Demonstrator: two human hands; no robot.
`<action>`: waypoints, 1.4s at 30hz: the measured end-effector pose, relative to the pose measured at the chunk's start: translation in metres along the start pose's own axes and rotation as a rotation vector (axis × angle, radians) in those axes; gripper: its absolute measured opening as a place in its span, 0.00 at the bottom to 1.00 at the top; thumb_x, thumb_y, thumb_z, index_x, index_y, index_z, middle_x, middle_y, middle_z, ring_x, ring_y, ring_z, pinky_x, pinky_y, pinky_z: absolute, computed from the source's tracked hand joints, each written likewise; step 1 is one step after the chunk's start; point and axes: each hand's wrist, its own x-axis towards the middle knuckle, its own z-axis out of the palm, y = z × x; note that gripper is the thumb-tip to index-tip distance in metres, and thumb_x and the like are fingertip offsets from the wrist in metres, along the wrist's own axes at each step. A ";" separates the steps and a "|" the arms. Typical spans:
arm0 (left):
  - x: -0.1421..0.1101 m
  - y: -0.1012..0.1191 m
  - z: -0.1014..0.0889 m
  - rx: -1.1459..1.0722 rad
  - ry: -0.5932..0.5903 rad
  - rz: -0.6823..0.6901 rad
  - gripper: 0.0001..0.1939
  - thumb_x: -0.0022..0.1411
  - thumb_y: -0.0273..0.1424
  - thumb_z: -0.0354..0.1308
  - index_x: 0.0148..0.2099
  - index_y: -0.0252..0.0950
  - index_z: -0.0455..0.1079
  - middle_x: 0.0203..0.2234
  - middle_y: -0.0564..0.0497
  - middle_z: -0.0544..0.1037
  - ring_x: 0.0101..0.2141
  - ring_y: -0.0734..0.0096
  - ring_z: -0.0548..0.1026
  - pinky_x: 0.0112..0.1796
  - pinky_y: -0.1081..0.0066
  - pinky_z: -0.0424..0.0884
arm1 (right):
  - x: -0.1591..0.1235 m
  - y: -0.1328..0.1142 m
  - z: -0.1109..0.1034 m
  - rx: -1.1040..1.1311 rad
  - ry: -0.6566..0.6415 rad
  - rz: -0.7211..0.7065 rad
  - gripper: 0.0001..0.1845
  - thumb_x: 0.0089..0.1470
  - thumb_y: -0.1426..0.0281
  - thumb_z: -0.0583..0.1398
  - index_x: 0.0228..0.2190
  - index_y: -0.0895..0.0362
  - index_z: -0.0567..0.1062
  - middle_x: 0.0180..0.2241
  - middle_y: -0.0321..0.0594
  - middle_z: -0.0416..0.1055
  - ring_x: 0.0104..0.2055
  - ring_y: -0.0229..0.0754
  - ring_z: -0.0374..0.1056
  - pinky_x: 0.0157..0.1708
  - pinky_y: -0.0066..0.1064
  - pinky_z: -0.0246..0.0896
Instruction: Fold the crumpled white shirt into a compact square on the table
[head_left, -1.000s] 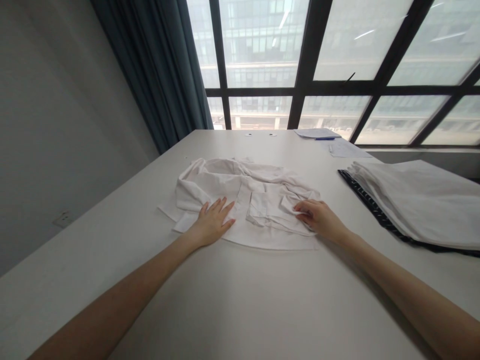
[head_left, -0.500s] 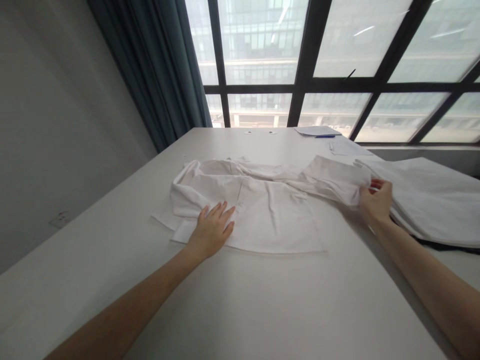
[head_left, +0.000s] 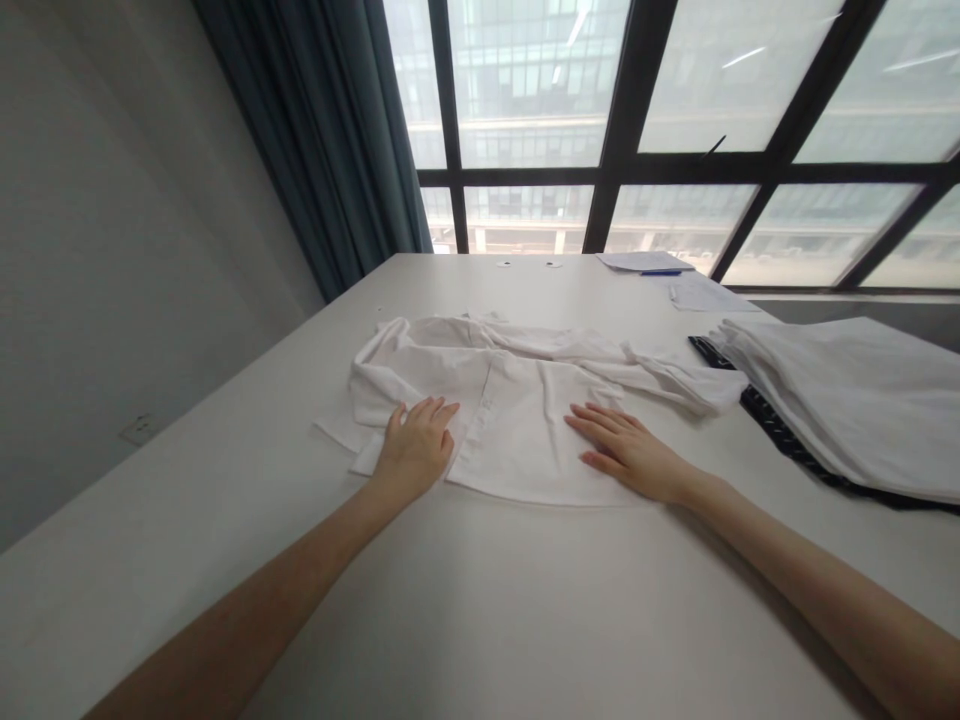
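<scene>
A white shirt (head_left: pixel 517 430) lies spread on the table, its cloth wrinkled and bunched along the far side. One sleeve stretches out to the right, lying flat on the tabletop. My left hand (head_left: pixel 417 440) rests on the near left part of the shirt, open, with fingers apart. On the right part of the same cloth lies my right hand (head_left: pixel 634 452), also open, its fingers stretched toward the middle. Neither hand grips the fabric.
At the right, a stack of folded white cloth (head_left: pixel 877 400) sits on a black item with white marks (head_left: pixel 784 430). Papers (head_left: pixel 645 261) and a blue pen (head_left: pixel 661 273) lie at the far right of the white table (head_left: pixel 480 600). Behind are windows and a dark blue curtain (head_left: pixel 322 140).
My right hand has let go of the sleeve end and moved left onto the shirt's body. The sleeve now lies down on the table. My left hand stays on the shirt.
</scene>
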 end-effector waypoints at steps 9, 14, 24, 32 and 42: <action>0.009 -0.035 0.006 0.059 -0.093 -0.182 0.28 0.61 0.27 0.44 0.63 0.34 0.62 0.62 0.39 0.63 0.62 0.55 0.60 0.58 0.48 0.55 | -0.003 0.008 -0.003 -0.018 -0.019 0.030 0.32 0.64 0.50 0.47 0.65 0.46 0.55 0.67 0.41 0.50 0.69 0.50 0.43 0.64 0.50 0.43; 0.015 -0.072 0.004 0.072 -0.120 -0.245 0.28 0.62 0.26 0.42 0.64 0.32 0.60 0.62 0.39 0.64 0.61 0.55 0.61 0.57 0.47 0.57 | -0.007 0.014 -0.004 -0.036 -0.045 0.045 0.32 0.64 0.50 0.46 0.66 0.46 0.52 0.68 0.40 0.47 0.69 0.50 0.41 0.65 0.51 0.41; -0.022 -0.185 -0.026 0.219 -0.112 -0.389 0.28 0.59 0.17 0.38 0.55 0.37 0.67 0.55 0.48 0.73 0.61 0.53 0.61 0.59 0.36 0.44 | -0.051 0.048 -0.018 0.035 -0.062 0.034 0.31 0.63 0.52 0.51 0.65 0.41 0.53 0.67 0.36 0.50 0.69 0.52 0.41 0.64 0.54 0.42; 0.000 -0.121 -0.011 -0.004 -0.077 -0.013 0.23 0.64 0.31 0.42 0.56 0.32 0.68 0.57 0.42 0.70 0.59 0.58 0.65 0.60 0.59 0.57 | -0.048 0.004 -0.028 0.117 -0.024 -0.020 0.30 0.61 0.54 0.55 0.62 0.49 0.63 0.63 0.45 0.60 0.66 0.54 0.52 0.62 0.52 0.50; -0.007 -0.082 -0.001 -0.233 0.064 -0.059 0.23 0.64 0.38 0.47 0.58 0.33 0.64 0.53 0.40 0.73 0.54 0.55 0.70 0.55 0.56 0.65 | -0.052 -0.044 -0.014 0.082 0.098 -0.261 0.17 0.63 0.64 0.55 0.51 0.48 0.75 0.53 0.42 0.73 0.56 0.48 0.67 0.55 0.44 0.65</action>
